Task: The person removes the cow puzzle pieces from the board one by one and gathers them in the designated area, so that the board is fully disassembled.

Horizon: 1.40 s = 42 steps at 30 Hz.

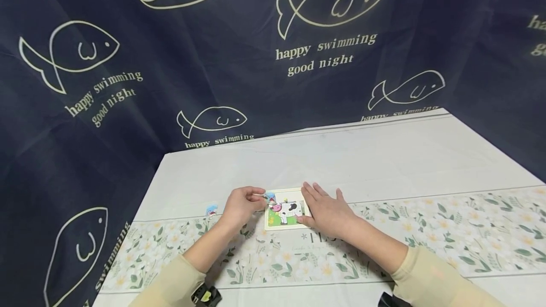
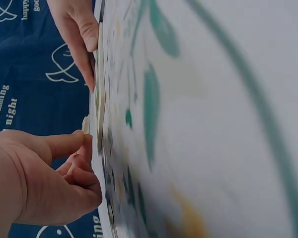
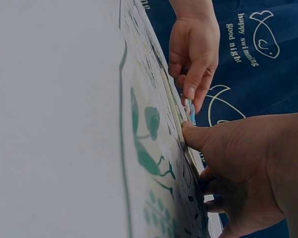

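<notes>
Beige sleeves (image 1: 435,281) nearest; soft, plain cloth. Left hand (image 1: 241,209): thumb and fingertips pinch thin blue-printed piece (image 3: 190,110) by edge, at upper-left corner of cow picture board (image 1: 277,228); edge grip likely keeps printed face unobstructed. Right hand (image 1: 330,210): fingers spread along board's right side, probably bracing it. Board rectangular, pale-rimmed, flat on floral tablecloth (image 1: 452,231). Loose piece (image 1: 211,210) lies left, apart from board.
</notes>
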Available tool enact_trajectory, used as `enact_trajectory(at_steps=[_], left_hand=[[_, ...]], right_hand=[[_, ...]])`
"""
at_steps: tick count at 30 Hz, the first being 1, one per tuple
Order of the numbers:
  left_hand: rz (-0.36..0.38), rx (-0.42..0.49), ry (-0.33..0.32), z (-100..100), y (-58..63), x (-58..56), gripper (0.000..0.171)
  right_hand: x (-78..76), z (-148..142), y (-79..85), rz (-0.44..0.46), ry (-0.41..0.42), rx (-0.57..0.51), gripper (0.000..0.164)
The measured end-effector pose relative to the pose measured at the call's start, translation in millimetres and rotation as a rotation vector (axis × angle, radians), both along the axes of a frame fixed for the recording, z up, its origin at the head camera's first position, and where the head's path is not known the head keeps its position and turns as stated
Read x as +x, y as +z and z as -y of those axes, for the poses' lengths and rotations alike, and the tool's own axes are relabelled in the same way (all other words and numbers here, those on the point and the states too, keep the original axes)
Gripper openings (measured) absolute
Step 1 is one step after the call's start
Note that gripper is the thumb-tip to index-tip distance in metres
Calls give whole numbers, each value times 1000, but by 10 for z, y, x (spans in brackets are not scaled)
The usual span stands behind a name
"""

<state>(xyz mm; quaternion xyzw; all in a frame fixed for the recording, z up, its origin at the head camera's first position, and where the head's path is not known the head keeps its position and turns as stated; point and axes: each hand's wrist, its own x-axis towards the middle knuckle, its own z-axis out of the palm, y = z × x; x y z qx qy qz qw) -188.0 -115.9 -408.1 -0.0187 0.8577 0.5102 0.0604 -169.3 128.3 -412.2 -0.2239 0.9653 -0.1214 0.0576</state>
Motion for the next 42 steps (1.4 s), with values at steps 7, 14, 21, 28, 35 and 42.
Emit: enact_trajectory(at_steps=[7, 14, 21, 28, 35, 42], left_hand=[[9, -40, -2, 182, 16, 70, 29], [8, -65, 6, 289, 14, 121, 27], [-3, -77, 7, 347, 16, 158, 24], [-16, -102, -3, 351, 15, 163, 24], [-18, -140, -5, 339, 9, 143, 23], [-60, -155, 17, 323, 8, 134, 22]], right_hand=[[6, -19, -3, 0, 5, -5, 81], [9, -16, 1, -4, 8, -11, 81], [7, -15, -7, -10, 17, -16, 79], [18, -38, -1, -28, 97, -10, 53], [14, -45, 13, -28, 114, -1, 46], [5, -42, 27, -30, 115, 16, 46]])
